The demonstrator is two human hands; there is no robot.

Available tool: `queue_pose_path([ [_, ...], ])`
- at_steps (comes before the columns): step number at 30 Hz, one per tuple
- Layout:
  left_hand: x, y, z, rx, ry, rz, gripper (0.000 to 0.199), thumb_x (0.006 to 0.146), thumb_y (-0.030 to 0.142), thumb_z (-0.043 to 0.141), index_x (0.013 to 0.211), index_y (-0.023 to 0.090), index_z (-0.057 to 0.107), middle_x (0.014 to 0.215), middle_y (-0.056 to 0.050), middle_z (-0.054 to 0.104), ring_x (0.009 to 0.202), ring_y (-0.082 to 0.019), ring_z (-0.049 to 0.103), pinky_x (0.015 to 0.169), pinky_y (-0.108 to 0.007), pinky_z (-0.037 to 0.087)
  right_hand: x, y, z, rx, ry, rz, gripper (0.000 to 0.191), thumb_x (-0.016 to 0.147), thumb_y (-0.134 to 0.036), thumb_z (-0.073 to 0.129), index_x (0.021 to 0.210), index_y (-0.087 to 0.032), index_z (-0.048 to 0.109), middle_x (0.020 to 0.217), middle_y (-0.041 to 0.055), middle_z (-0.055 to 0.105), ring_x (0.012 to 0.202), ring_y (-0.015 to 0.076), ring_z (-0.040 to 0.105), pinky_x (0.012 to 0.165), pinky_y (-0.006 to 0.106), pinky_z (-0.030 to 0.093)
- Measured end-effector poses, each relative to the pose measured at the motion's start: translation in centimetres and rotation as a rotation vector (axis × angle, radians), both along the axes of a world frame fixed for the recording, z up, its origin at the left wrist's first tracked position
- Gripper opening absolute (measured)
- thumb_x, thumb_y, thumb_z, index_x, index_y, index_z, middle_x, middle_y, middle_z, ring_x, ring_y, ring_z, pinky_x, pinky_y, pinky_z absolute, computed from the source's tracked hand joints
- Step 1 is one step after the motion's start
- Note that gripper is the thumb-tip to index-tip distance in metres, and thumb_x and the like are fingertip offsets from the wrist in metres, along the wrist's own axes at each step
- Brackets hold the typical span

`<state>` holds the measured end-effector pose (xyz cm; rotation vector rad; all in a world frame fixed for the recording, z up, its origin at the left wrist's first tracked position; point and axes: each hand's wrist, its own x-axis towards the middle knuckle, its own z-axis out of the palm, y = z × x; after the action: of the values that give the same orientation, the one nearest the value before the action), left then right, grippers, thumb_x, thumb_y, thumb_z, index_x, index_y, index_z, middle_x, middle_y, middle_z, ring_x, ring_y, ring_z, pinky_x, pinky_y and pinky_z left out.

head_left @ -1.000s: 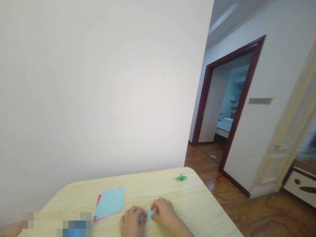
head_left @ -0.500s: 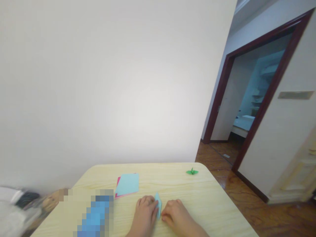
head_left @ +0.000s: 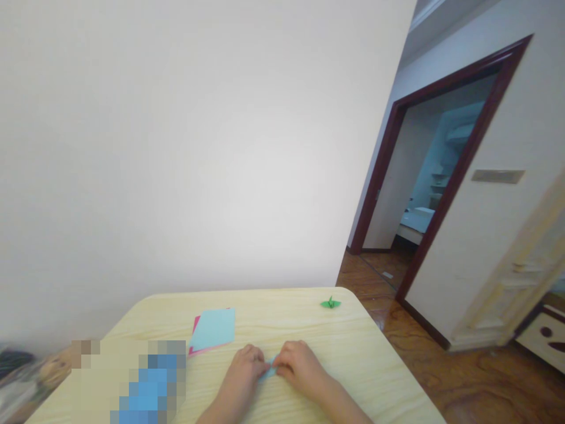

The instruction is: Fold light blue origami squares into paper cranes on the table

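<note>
A small folded light-blue paper (head_left: 267,374) lies low over the table, mostly covered by fingers. My left hand (head_left: 248,366) grips its left side with the fingers curled and the thumb on the paper. On the other side, my right hand (head_left: 300,364) pinches the paper's upper right part. The two hands are close together, with a narrow gap between their fingertips. Behind and left of them lies a stack of square sheets, light blue (head_left: 214,330) on top and pink (head_left: 191,350) showing at the edges. A green folded paper bird (head_left: 331,303) sits near the table's far right corner.
The pale wooden table (head_left: 282,306) stands against a white wall (head_left: 220,147). A blurred blue object (head_left: 148,388) is at its left front. To the right are a wooden floor (head_left: 379,306) and a dark red door frame (head_left: 459,171).
The folded paper has turned from nearly upright in view to a slant. My right hand has moved onto it and pinches it; my left hand still holds it. The view has shifted slightly right.
</note>
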<state>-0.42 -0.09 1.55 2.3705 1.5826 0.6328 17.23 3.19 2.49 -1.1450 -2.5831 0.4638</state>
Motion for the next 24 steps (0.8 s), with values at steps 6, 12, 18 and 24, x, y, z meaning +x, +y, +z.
queue_pose_path([
  [6, -0.33, -0.25, 0.09, 0.018, -0.024, 0.005, 0.026, 0.077, 0.011, 0.055, 0.084, 0.03, 0.071, 0.081, -0.001, 0.067, 0.082, -0.018, 0.056, 0.075, -0.03, 0.039, -0.37, 0.02, 0.57, 0.033, -0.023, -0.008, 0.013, 0.084, -0.029, 0.055, 0.088, -0.027, 0.067, 0.087, -0.0005, 0.064, 0.09, 0.0143, 0.055, 0.081, 0.027, 0.03],
  [12, -0.38, -0.39, -0.3, 0.003, -0.084, 0.071, 0.023, 0.08, 0.013, 0.053, 0.084, 0.027, 0.071, 0.083, -0.003, 0.067, 0.084, -0.018, 0.057, 0.076, -0.029, 0.041, -0.72, 0.48, 0.0, -0.046, 0.076, -0.112, 0.012, 0.079, -0.025, 0.057, 0.079, -0.022, 0.069, 0.083, 0.0008, 0.064, 0.084, 0.0153, 0.056, 0.077, 0.025, 0.033],
  [18, -0.46, -0.36, -0.62, -0.031, -0.094, 0.099, 0.02, 0.08, 0.018, 0.055, 0.085, 0.029, 0.071, 0.086, -0.002, 0.067, 0.086, -0.018, 0.056, 0.078, -0.03, 0.039, -0.43, 0.57, 0.2, -0.044, 0.098, -0.056, 0.01, 0.079, -0.027, 0.059, 0.08, -0.025, 0.068, 0.084, -0.001, 0.063, 0.088, 0.0151, 0.055, 0.081, 0.027, 0.031],
  [24, -0.33, -0.74, -0.04, -0.044, -0.084, 0.108, 0.019, 0.08, 0.02, 0.056, 0.087, 0.031, 0.07, 0.087, 0.0, 0.066, 0.089, -0.018, 0.055, 0.08, -0.031, 0.035, -0.25, 0.1, 0.61, 0.028, 0.068, -0.001, 0.011, 0.08, -0.026, 0.057, 0.083, -0.025, 0.067, 0.085, 0.0006, 0.061, 0.088, 0.0154, 0.053, 0.082, 0.029, 0.028],
])
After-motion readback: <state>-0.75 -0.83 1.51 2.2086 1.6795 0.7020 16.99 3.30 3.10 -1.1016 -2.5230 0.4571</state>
